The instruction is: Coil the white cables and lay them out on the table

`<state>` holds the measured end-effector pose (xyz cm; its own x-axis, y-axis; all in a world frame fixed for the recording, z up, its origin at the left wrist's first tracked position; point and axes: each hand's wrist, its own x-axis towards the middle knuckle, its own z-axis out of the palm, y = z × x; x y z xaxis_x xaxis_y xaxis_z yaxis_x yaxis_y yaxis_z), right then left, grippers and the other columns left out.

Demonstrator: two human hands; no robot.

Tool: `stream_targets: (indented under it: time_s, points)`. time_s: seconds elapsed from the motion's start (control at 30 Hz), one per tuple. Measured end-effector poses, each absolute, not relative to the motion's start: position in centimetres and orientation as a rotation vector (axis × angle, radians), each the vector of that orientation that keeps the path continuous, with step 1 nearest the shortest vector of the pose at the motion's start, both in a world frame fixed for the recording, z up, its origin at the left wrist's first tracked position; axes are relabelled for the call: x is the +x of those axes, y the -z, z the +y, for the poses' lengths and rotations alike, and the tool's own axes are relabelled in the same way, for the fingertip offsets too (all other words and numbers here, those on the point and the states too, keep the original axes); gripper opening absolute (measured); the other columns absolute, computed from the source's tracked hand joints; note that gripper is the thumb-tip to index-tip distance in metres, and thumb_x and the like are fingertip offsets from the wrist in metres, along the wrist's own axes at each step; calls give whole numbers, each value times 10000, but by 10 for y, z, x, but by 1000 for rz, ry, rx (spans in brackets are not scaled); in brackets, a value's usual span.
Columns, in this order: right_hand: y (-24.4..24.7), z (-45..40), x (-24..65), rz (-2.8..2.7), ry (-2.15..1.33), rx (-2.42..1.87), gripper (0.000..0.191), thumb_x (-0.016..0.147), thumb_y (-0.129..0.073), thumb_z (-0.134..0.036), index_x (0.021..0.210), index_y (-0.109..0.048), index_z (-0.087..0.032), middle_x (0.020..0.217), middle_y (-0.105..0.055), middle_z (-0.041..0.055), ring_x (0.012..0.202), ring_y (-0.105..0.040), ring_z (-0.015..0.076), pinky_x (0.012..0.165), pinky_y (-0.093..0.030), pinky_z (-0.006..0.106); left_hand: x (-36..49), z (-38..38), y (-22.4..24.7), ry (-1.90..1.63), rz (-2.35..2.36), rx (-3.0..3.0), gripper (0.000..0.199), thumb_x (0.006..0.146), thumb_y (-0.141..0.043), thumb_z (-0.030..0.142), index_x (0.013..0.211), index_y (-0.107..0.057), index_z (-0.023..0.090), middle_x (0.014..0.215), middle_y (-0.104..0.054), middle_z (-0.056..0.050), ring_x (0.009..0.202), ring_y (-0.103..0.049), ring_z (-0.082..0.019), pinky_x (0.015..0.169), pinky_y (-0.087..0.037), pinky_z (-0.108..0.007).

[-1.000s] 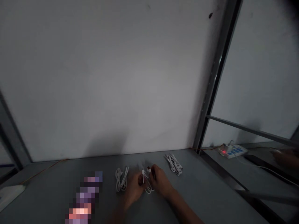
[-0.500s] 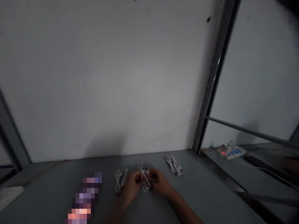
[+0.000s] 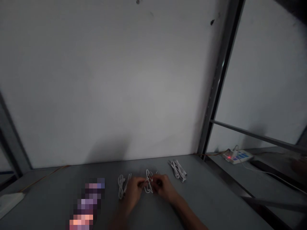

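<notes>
White cable (image 3: 148,189), gathered into small loops, is between our two hands, low and near the middle of the view; we cannot tell whether it touches the tabletop beneath. Our left hand (image 3: 134,187) has its thumb and fingers drawn together at the left side of the loops, pinching them. Our right hand (image 3: 166,187) is curled, its thumb and forefinger closed on the right side of the same loops; the other fingers are too dark for us to make out.

Just beside our left hand, and partly hidden by it, we see a left bundle (image 3: 121,187) of coiled white cable. Beyond our right hand, apart from it, a right bundle (image 3: 177,170) lies slantwise. Both rest on the grey tabletop (image 3: 211,198).

Farther left we find a pixelated object (image 3: 86,204), then a white block (image 3: 9,203) at the edge with an orange-brown wire (image 3: 44,178) near it. Behind everything rises a pale wall (image 3: 144,83), bordered on the right by a metal post (image 3: 219,86). Past that post sit a power strip (image 3: 242,156) with a glowing red light (image 3: 229,158) and a long dark object (image 3: 268,170), crossed by a white cord (image 3: 278,175). At the far right, another person's hand (image 3: 298,166) is blurred.
</notes>
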<state>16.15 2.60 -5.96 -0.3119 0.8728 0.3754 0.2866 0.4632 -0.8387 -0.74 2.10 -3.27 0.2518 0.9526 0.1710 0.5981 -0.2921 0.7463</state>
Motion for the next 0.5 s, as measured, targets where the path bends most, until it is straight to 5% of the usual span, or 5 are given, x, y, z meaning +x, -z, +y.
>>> stream_targets:
  time_s: [0.5]
  points:
    - [67,34,167,-1858,-719,-1058,175,700,-551,-103,704,-718,-156,634,-657,-2,578,-556,129,547,-383,196,-10,23,29,-825,1418,2105,238,803,-463,213,725,-686,178,690,-651,-2,719,-564,-163,647,-348,-231]
